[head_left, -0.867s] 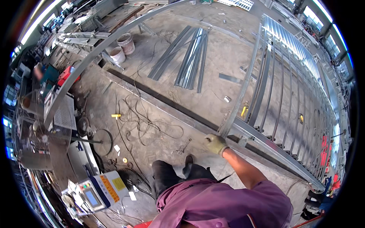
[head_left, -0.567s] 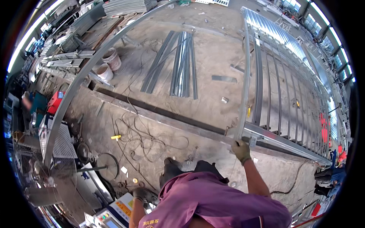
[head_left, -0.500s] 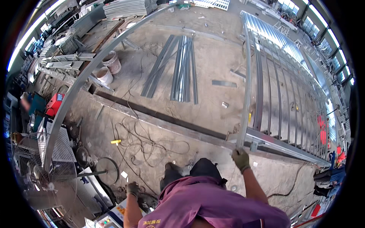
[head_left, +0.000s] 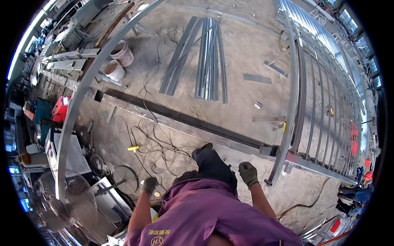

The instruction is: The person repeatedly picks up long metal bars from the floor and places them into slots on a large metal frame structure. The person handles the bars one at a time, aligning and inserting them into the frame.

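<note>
Holding the green-gloved right hand (head_left: 248, 174) loosely fisted near a long grey metal beam (head_left: 294, 98), the green-gloved left hand (head_left: 150, 185) lower, too blurred to tell its grip.

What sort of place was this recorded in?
Probably a metal fabrication workshop: steel bars lie on the floor, with a barred metal frame at right and a large fan at lower left.

Your right grip (head_left: 248, 174) curls left of the long grey bar (head_left: 292, 90); your left grip (head_left: 150, 185) hangs near a round base (head_left: 130, 174), a yellow object (head_left: 132, 148) beyond.
</note>
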Motion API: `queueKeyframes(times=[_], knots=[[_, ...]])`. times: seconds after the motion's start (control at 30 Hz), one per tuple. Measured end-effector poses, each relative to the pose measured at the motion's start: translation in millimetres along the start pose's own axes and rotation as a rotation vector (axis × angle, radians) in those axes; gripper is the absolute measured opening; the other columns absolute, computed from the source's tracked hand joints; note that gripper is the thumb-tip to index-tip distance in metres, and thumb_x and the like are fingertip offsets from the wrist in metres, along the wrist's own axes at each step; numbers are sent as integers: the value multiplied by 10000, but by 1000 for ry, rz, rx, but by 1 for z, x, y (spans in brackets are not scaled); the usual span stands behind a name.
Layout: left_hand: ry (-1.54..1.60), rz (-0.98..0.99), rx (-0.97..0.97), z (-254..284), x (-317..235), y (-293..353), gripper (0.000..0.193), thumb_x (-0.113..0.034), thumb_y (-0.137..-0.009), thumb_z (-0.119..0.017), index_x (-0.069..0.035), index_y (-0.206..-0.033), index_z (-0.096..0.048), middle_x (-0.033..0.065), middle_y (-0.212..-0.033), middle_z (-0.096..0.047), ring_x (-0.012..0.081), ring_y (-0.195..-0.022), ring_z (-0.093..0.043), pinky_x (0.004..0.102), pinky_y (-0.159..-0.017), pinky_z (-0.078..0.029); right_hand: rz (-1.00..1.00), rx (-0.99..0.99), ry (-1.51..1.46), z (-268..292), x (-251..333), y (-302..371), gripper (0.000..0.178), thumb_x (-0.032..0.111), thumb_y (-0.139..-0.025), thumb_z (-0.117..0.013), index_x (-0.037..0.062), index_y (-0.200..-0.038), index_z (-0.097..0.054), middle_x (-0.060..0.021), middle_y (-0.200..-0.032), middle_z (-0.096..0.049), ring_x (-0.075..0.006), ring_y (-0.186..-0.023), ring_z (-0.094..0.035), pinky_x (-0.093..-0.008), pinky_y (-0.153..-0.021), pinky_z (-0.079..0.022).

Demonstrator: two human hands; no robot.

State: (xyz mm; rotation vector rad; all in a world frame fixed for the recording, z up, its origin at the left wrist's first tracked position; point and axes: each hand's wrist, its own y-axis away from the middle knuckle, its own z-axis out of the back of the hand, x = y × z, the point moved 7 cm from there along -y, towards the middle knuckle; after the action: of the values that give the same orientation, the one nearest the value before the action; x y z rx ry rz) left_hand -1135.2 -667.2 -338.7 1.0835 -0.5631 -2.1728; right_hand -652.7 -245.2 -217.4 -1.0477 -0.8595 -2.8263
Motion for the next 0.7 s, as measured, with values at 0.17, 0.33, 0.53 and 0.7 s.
queueKeyframes(times=[0.17,0.33,0.53,0.7], knots=[[-546,32,308,-22,-60,65,269,-327,-966,-613,-133,-1099,-743,109,-981,-774,296,-890,-739,412,-795,-570,274,-29,192,-11,121,-82,250,355,-947,-632,137,-1021,-732,-182,-942,-749,-414,-902,-722,-507,-775,-576],[-504,-47,285,17,-44,32,276,-303,-969,-574,-168,-1122,-759,104,-1060,-780,330,-971,-743,447,-838,-567,338,5,77,16,235,-137,284,351,-951,-661,100,-1060,-735,-184,-994,-743,-402,-915,-721,-457,-779,-573],[-335,-28,174,186,-96,-126,329,-370,-910,-625,-54,-888,-714,161,-838,-743,321,-780,-732,463,-703,-557,72,12,66,28,187,-184,364,440,-925,-634,130,-1079,-746,-168,-1042,-759,-409,-1010,-713,-474,-867,-564],[-466,-253,-2,293,-188,-326,148,-171,-897,-650,-71,-791,-675,72,-760,-707,224,-725,-700,417,-661,-546,-415,8,-82,-3,37,-154,488,482,-898,-649,57,-1117,-748,-213,-1092,-762,-399,-1064,-716,-456,-941,-549]])
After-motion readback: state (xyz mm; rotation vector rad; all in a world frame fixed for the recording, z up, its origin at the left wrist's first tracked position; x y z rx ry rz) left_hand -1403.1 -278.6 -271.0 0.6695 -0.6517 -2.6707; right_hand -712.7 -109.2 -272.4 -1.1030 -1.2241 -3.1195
